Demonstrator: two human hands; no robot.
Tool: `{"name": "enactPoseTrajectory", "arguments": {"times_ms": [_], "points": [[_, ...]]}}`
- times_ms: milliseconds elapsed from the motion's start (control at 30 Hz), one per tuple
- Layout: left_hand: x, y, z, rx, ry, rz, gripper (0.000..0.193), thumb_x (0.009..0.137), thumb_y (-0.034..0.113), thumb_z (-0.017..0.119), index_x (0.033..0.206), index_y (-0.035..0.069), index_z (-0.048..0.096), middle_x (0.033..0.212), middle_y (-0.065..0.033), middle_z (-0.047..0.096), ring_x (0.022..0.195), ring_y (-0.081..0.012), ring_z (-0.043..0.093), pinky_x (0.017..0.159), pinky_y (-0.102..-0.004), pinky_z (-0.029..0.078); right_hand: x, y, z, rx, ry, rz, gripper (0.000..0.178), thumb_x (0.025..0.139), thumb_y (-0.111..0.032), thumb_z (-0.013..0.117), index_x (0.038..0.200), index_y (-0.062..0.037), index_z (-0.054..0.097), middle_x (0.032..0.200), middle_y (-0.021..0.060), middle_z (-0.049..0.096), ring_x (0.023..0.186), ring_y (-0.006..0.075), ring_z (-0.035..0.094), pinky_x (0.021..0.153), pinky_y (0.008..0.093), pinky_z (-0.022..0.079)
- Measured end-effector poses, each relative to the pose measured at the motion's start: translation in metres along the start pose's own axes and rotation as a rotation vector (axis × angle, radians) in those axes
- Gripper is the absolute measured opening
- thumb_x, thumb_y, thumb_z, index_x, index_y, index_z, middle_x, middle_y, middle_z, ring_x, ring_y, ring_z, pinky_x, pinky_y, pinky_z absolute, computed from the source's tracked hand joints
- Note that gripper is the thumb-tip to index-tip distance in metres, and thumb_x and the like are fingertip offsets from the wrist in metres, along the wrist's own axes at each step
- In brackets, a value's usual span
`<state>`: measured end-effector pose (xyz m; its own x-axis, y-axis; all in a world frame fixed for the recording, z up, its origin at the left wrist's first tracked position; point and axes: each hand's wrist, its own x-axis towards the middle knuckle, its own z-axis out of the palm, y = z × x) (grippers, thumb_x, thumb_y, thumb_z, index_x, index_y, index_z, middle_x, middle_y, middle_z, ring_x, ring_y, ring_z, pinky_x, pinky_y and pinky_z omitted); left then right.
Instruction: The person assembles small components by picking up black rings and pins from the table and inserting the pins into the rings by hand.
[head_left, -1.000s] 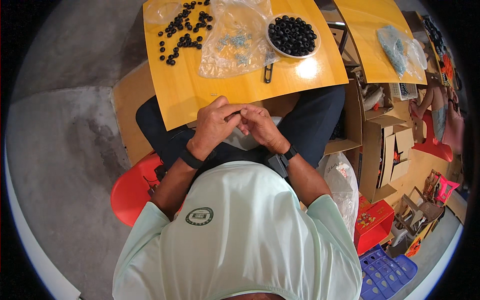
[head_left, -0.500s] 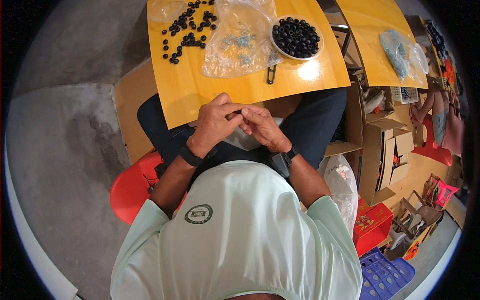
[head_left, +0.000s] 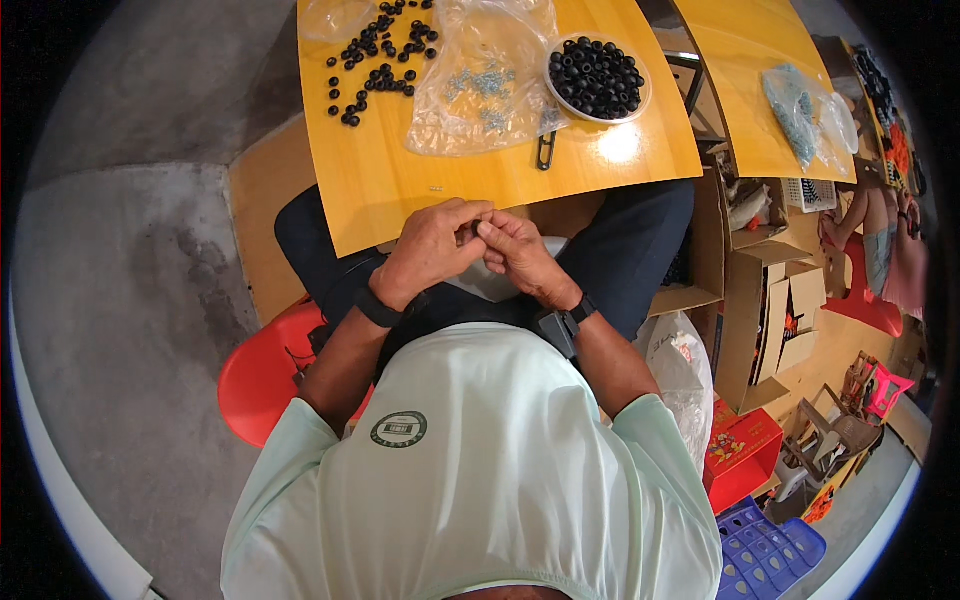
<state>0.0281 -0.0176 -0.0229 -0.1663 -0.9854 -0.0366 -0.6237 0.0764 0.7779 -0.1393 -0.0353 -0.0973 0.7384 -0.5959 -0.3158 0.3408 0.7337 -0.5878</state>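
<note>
Over my lap, just off the table's near edge, my two hands meet fingertip to fingertip. A small black round piece [head_left: 476,228] is pinched between them, partly hidden by fingers. My left hand [head_left: 432,252] is closed with its fingers curled at the piece; my right hand [head_left: 524,256] grips it between thumb and fingers. Ahead on the yellow table [head_left: 370,190] lies a tiny metal bit [head_left: 435,188]. Beyond it, a clear plastic bag [head_left: 440,125] has small silvery pieces [head_left: 482,82] on it. A black slotted strip [head_left: 545,152] lies at the bag's right.
A white bowl [head_left: 601,118] of black beads [head_left: 598,75] stands right of the bag, and loose black beads [head_left: 385,78] spread at left. Another yellow table [head_left: 745,110] holds a bag of bluish pieces [head_left: 792,110]. Cardboard boxes [head_left: 765,310] stand at right, where another person [head_left: 885,235] is partly visible.
Both hands have shifted slightly, and the left hand has dipped a little. More of the black piece shows between the fingertips, and the tiny metal bit on the table is more exposed.
</note>
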Motion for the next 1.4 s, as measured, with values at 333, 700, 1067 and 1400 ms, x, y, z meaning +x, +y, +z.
{"name": "enactPoseTrajectory", "arguments": {"times_ms": [333, 700, 1067, 1400], "points": [[0.003, -0.010, 0.013, -0.284, -0.022, -0.094, 0.031, 0.095, 0.024, 0.058, 0.107, -0.004, 0.063, 0.079, -0.0108, 0.064, 0.067, -0.0139, 0.060, 0.062, -0.0295, 0.049, -0.002, -0.004, 0.006, -0.090, -0.039, -0.074, 0.021, 0.101, -0.022, 0.057, 0.113, -0.0055, 0.063, 0.075, -0.0038, 0.052, 0.060, 0.0036, 0.041, 0.051, 0.0184, 0.034], [0.009, -0.003, 0.029, -0.173, 0.196, -0.006, 0.027, 0.091, 0.025, 0.061, 0.082, 0.000, 0.065, 0.067, -0.0185, 0.064, 0.061, -0.0370, 0.064, 0.053, -0.0387, 0.049, -0.005, -0.003, 0.004, -0.156, 0.003, -0.218, 0.017, 0.099, -0.019, 0.060, 0.102, -0.0038, 0.068, 0.070, -0.0041, 0.052, 0.058, 0.0033, 0.042, 0.050, 0.0183, 0.032], [-0.005, -0.024, 0.000, -0.486, 0.321, -0.187, 0.024, 0.099, 0.021, 0.058, 0.100, -0.001, 0.068, 0.066, 0.0044, 0.051, 0.061, -0.0045, 0.044, 0.054, -0.0226, 0.038, -0.012, -0.028, 0.005, 0.295, -0.120, -0.144, 0.034, 0.098, -0.028, 0.059, 0.119, -0.0013, 0.061, 0.083, 0.0052, 0.057, 0.062, 0.0082, 0.046, 0.051, 0.0195, 0.040], [-0.015, -0.059, -0.019, -0.255, 0.519, -0.171, 0.020, 0.096, 0.015, 0.063, 0.092, -0.004, 0.065, 0.063, 0.0025, 0.049, 0.060, -0.0036, 0.043, 0.053, -0.0230, 0.038, -0.023, -0.028, 0.004, 0.381, -0.126, -0.230, 0.035, 0.097, -0.028, 0.062, 0.119, -0.0008, 0.059, 0.089, 0.0075, 0.060, 0.065, 0.0088, 0.048, 0.054, 0.0200, 0.041]]}}
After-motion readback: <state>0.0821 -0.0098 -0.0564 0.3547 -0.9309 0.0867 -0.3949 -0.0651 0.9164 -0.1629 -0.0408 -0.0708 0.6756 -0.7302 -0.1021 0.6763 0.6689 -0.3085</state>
